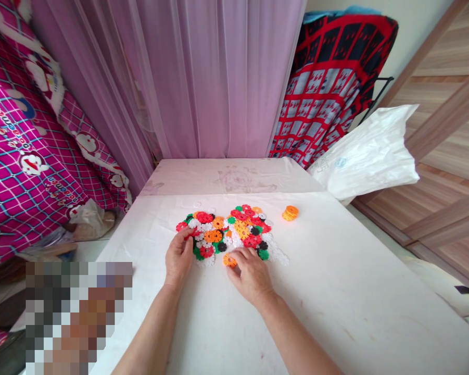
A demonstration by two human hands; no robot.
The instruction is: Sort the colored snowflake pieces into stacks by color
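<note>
A loose pile of notched plastic snowflake discs (213, 236) in red, orange, white, green and black lies on the white-covered table. At the pile's left edge rests my left hand (178, 258), its fingers loosely bent and touching the discs, with thumb and forefinger apart. My right hand (253, 273) is at the near side of the pile, closed with thumb and fingers on an orange snowflake disc (229, 260). Part of that disc and some discs behind the right fingers are hidden. Apart from the pile, to its right, sits a small stack of orange discs (290, 212).
The table (316, 312) has a pale cloth with a flowered far strip. Behind it hangs a purple curtain (218, 78). A white plastic bag (370, 151) stands beyond the right corner, near a wooden door (445, 130). Pink patterned fabric (31, 135) hangs at the left.
</note>
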